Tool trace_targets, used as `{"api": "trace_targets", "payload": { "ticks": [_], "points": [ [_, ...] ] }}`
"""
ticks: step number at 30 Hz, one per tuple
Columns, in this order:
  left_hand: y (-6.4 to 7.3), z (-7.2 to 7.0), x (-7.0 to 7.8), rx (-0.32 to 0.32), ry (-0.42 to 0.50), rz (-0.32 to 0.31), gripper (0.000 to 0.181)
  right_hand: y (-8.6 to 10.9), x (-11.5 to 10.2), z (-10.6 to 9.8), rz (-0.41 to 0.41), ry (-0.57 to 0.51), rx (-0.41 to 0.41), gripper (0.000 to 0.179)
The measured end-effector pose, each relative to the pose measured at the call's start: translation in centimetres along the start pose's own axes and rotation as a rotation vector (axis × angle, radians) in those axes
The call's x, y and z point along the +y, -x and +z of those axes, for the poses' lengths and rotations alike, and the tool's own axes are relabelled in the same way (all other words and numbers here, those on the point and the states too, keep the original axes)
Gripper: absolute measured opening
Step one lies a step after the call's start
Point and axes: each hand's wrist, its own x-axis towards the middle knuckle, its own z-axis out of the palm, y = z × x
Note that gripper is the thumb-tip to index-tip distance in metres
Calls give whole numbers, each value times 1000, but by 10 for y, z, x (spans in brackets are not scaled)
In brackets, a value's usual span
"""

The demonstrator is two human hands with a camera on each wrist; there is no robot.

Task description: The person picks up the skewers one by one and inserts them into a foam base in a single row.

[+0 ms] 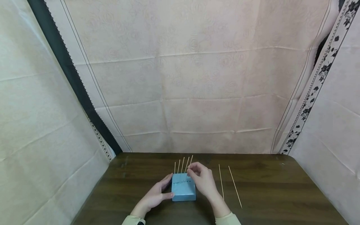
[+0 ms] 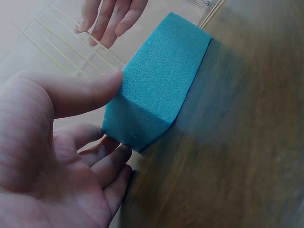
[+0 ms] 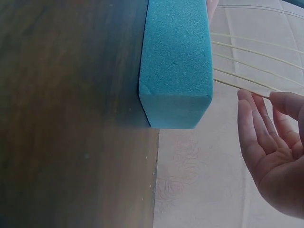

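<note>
A light-blue foam block [image 1: 183, 190] rests on the table, with several thin bamboo skewers [image 1: 179, 166] standing in a row in its top. My left hand [image 1: 156, 194] holds the block from its left side; in the left wrist view the thumb lies on one face and the fingers [image 2: 111, 166] are at the opposite edge. With thumb and fingertips my right hand [image 1: 203, 180] pinches the rightmost skewer [image 3: 228, 83], whose lower end meets the block's top. The other standing skewers lean slightly and nobody touches them.
Two loose skewers [image 1: 235, 187] lie apart on the dark wooden table [image 1: 275, 193], right of my right hand. Pale patterned cloth [image 1: 202, 93] hangs behind the table's far edge, and more cloth [image 1: 42, 125] hangs on both sides.
</note>
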Motion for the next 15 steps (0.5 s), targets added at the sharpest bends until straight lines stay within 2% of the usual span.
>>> {"api": "trace_targets", "payload": {
  "ticks": [15],
  "points": [
    [0,0,0,-3,3,-8,87,2,1,-1,-5,14,-33,10]
  ]
}}
